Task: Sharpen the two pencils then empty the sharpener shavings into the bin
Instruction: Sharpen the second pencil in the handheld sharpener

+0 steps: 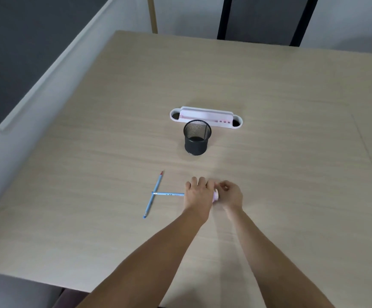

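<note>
My left hand grips a blue pencil that sticks out horizontally to the left. Its other end goes into a small pink sharpener, mostly hidden between my hands. My right hand is closed around the sharpener from the right. A second blue pencil with a red tip lies slanted on the table, and the held pencil's free end crosses over it. The black mesh bin stands upright beyond my hands.
A white and pink desk organiser lies just behind the bin. The light wooden table spreads around, its left edge next to a grey partition wall. Black frame legs stand past the far edge.
</note>
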